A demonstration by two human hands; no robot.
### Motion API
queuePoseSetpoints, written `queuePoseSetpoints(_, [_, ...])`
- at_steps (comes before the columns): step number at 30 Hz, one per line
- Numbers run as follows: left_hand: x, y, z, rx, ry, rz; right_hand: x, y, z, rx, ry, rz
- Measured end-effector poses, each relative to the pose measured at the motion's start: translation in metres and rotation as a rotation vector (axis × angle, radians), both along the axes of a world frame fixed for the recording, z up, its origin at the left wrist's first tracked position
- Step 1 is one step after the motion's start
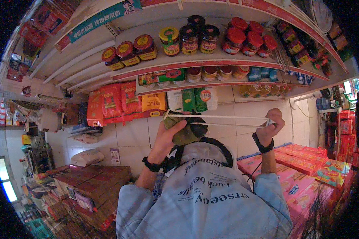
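Note:
My left hand (pixel 163 140), with a dark band at the wrist, is closed on an olive-green cloth item (pixel 186 136) in front of my body. Its kind I cannot make out; a dark patch shows at its right side. From its upper edge a white cord (pixel 223 116) runs in two strands to the right, drawn nearly straight. My right hand (pixel 272 122), also with a dark wristband, has its fingers closed on the far end of the cord, held out to the right at about the same height.
Shelves ahead carry red-lidded jars (pixel 249 39), dark-lidded jars (pixel 199 38) and yellow-topped jars (pixel 127 53). Under them stand red bags (pixel 117 101) on a tiled floor (pixel 227 139). Brown cartons (pixel 93 185) are stacked at left; pink and red boxes (pixel 287 169) lie at right.

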State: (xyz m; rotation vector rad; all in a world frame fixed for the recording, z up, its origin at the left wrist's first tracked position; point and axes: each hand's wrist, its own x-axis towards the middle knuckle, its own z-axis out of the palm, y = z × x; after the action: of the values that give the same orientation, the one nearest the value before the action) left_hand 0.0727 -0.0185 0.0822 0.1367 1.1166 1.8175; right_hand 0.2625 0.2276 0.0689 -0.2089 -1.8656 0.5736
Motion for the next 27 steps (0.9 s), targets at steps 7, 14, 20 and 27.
queuePoseSetpoints(7, [-0.006,-0.006,-0.003,-0.218,0.234,-0.094,-0.006,-0.003,-0.001,0.004,0.008,-0.007])
queuePoseSetpoints(14, [-0.002,-0.013,-0.011,-0.193,0.145,0.059,-0.003,-0.006,0.004,-0.219,-0.184,0.113])
queuePoseSetpoints(20, [0.003,-0.014,-0.009,-0.092,0.174,0.199,-0.008,-0.003,0.026,-1.083,-0.458,0.179])
queuePoseSetpoints(27, [0.006,-0.018,-0.006,-0.024,0.208,0.249,-0.007,0.007,0.003,-1.817,-0.631,0.513])
